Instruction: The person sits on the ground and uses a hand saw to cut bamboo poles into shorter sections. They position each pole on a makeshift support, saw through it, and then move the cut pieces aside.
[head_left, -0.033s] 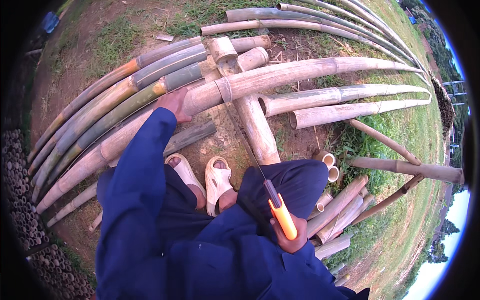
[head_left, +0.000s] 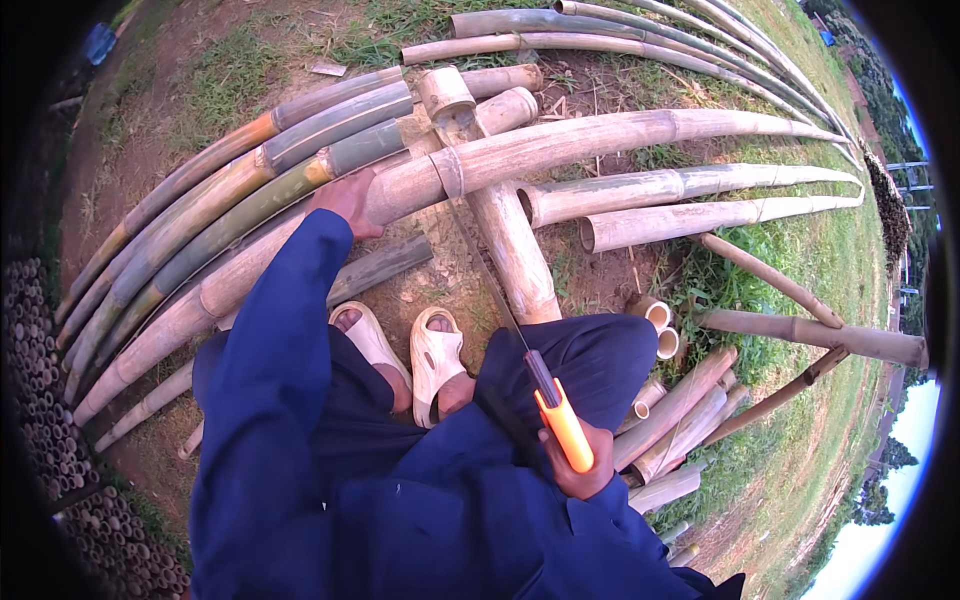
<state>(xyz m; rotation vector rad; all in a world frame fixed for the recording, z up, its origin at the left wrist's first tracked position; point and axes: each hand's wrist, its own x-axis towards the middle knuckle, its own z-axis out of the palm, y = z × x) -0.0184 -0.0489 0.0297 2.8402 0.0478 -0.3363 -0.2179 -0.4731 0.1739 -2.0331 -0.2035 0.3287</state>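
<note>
A long, thick, pale bamboo pole (head_left: 590,143) lies slantwise across in front of me. My left hand (head_left: 347,204) is closed over it, left of a ringed joint. In my right hand (head_left: 588,466) is a handsaw (head_left: 563,425) with an orange and dark handle, held near my right knee. Its thin blade slants up and away to the pole's near side, just right of that joint. The blade's far end is hidden at the pole. Under the pole runs a shorter bamboo log (head_left: 513,255), with a cut bamboo stub (head_left: 446,92) at its far end.
Several greenish bamboo poles (head_left: 240,180) lie beyond my left hand, and more poles (head_left: 600,42) lie at the far right. Two pale poles (head_left: 690,212) extend rightward. Cut pieces (head_left: 668,420) are heaped by my right knee. My sandals (head_left: 437,365) are below the pole. Stacked bamboo (head_left: 40,400) fills the left edge.
</note>
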